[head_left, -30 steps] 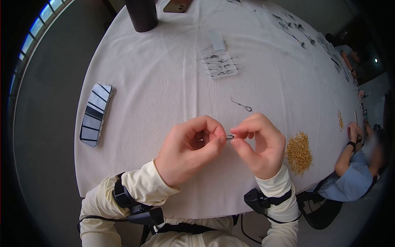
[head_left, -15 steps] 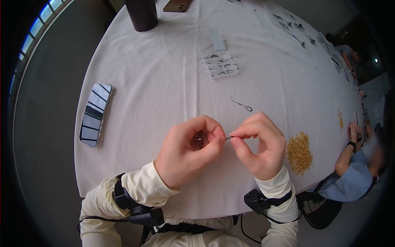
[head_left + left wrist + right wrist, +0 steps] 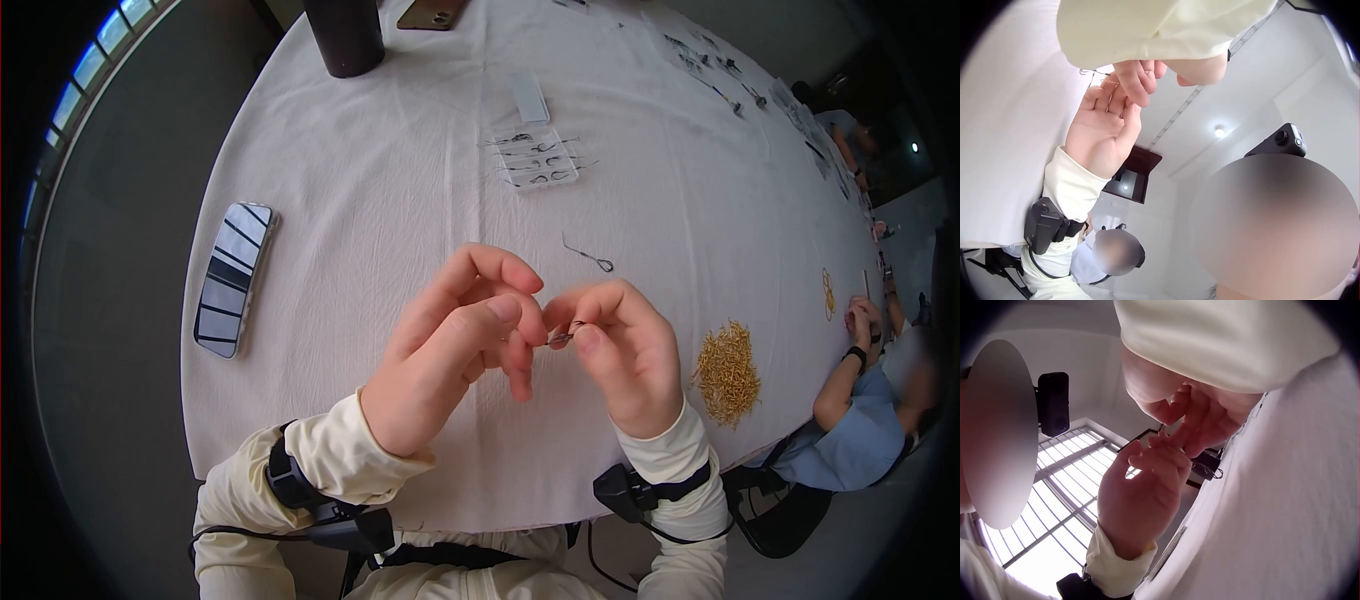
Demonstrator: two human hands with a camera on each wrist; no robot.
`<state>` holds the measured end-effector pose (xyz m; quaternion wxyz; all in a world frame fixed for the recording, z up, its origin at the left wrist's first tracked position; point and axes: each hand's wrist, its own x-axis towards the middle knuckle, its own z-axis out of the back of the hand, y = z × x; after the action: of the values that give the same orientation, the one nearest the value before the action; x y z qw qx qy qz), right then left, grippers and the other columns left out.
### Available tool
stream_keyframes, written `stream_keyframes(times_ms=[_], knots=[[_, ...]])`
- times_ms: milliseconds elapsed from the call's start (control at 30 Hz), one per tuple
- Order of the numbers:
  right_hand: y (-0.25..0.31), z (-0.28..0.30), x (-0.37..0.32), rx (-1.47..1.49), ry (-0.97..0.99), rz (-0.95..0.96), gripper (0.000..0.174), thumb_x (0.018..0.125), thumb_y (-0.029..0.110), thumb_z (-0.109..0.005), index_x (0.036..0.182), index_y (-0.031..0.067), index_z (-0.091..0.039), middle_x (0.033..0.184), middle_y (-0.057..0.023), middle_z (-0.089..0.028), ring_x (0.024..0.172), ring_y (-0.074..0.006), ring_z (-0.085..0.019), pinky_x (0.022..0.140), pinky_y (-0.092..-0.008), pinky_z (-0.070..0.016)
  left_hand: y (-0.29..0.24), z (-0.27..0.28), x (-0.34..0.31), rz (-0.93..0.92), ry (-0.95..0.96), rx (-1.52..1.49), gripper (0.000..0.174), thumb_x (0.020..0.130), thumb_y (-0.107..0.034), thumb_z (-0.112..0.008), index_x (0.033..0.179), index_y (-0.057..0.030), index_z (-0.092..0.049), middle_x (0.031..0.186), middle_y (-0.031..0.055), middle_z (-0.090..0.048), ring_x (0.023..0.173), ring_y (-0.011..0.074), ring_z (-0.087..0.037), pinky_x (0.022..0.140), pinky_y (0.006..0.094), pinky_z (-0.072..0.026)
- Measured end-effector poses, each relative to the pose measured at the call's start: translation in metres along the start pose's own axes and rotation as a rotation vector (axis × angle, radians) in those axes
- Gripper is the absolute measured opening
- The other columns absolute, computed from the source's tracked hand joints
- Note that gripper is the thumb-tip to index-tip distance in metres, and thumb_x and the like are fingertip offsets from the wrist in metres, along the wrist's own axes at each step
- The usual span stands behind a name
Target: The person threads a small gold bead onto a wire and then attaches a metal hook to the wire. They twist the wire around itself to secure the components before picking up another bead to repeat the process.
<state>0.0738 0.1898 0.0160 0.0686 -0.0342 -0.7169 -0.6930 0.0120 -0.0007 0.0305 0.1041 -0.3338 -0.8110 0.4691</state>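
Note:
A small dark wire piece [image 3: 560, 340] is pinched between thumb and fingers of my right hand [image 3: 625, 360]. My left hand [image 3: 440, 350] is beside it, thumb and index finger parted, its other fingertips at the piece's left end; whether they grip it I cannot tell. Beyond the hands a dark looped wire [image 3: 590, 254] lies on the cloth. Farther off, a clear compartment box [image 3: 541, 178] holds several dark wire pieces, some sticking out past its sides. In the right wrist view, fingers of both hands meet, the left hand [image 3: 1144, 497] below.
A pile of small gold pieces [image 3: 728, 374] lies right of my right hand. A phone [image 3: 235, 280] is at the left, a dark cup [image 3: 344, 38] and another phone [image 3: 430, 13] at the far edge. A person in blue [image 3: 845, 435] sits at the right of the white-covered table [image 3: 340, 180].
My left thumb and index finger have come apart and off the wire piece, the hand turning slightly. My right hand has shifted a little left and down, still pinching the piece.

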Motion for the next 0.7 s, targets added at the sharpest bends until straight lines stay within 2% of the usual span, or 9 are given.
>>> stream_keyframes(times_ms=[67, 200, 400, 533, 600, 633, 700], knots=[[0.001, 0.003, -0.001, 0.074, 0.054, -0.054, 0.008, 0.1, 0.005, -0.052, 0.105, -0.001, -0.053, 0.116, -0.0127, -0.063, 0.107, -0.0162, -0.06, 0.094, -0.0333, -0.0481, -0.001, 0.0, 0.0, -0.037, 0.008, -0.001, 0.028, 0.099, -0.022, -0.043, 0.118, -0.0034, -0.049, 0.093, 0.0079, -0.062, 0.075, 0.0143, -0.063, 0.064, 0.0289, -0.0557], [0.0, 0.002, -0.002, 0.124, 0.073, -0.114, 0.009, 0.101, 0.007, -0.053, 0.106, -0.0007, -0.054, 0.116, -0.0118, -0.064, 0.107, -0.015, -0.058, 0.094, -0.0318, -0.047, -0.002, 0.0, 0.001, -0.088, 0.017, 0.003, 0.031, 0.098, -0.027, -0.043, 0.117, -0.0035, -0.047, 0.099, 0.0111, -0.063, 0.078, 0.0179, -0.065, 0.067, 0.0317, -0.0582], [-0.003, 0.006, -0.003, 0.201, 0.14, -0.156, 0.011, 0.1, 0.006, -0.054, 0.107, -0.0011, -0.055, 0.108, -0.0075, -0.062, 0.102, -0.0119, -0.056, 0.09, -0.0281, -0.046, -0.008, -0.004, 0.0, -0.064, 0.035, 0.029, 0.032, 0.097, -0.028, -0.044, 0.118, -0.0037, -0.047, 0.103, 0.0129, -0.063, 0.082, 0.0198, -0.066, 0.07, 0.0333, -0.0599], [-0.003, 0.009, -0.003, 0.211, 0.128, -0.122, 0.01, 0.099, 0.007, -0.056, 0.105, -0.0005, -0.056, 0.103, -0.006, -0.06, 0.095, -0.0105, -0.054, 0.085, -0.0267, -0.0449, -0.011, -0.002, 0.001, -0.11, 0.012, 0.039, 0.031, 0.097, -0.025, -0.045, 0.119, -0.0033, -0.047, 0.104, 0.0133, -0.063, 0.082, 0.0184, -0.064, 0.068, 0.0323, -0.0584], [-0.004, 0.01, -0.003, 0.224, 0.129, -0.101, 0.01, 0.098, 0.007, -0.056, 0.104, -0.0003, -0.056, 0.103, -0.006, -0.06, 0.093, -0.0102, -0.053, 0.083, -0.0266, -0.0445, -0.012, 0.001, 0.002, -0.2, -0.036, 0.14, 0.026, 0.097, -0.021, -0.049, 0.117, -0.0042, -0.051, 0.104, 0.0092, -0.062, 0.08, 0.0127, -0.058, 0.067, 0.0267, -0.0513], [-0.005, 0.011, -0.003, 0.213, 0.132, -0.079, 0.009, 0.097, 0.007, -0.057, 0.104, -0.0003, -0.057, 0.102, -0.0058, -0.06, 0.093, -0.01, -0.052, 0.083, -0.0267, -0.0442, -0.011, 0.002, 0.003, -0.2, -0.036, 0.142, 0.026, 0.097, -0.021, -0.049, 0.117, -0.0042, -0.051, 0.104, 0.0092, -0.062, 0.08, 0.0127, -0.058, 0.067, 0.0267, -0.0513], [-0.005, 0.011, -0.003, 0.203, 0.137, -0.056, 0.009, 0.097, 0.007, -0.057, 0.103, -0.0002, -0.057, 0.102, -0.0057, -0.06, 0.093, -0.0098, -0.052, 0.083, -0.0269, -0.044, -0.01, 0.004, 0.004, -0.039, -0.056, 0.358, 0.018, 0.097, -0.016, -0.055, 0.111, -0.005, -0.057, 0.101, 0.0029, -0.061, 0.079, 0.0078, -0.052, 0.068, 0.0224, -0.0424]])
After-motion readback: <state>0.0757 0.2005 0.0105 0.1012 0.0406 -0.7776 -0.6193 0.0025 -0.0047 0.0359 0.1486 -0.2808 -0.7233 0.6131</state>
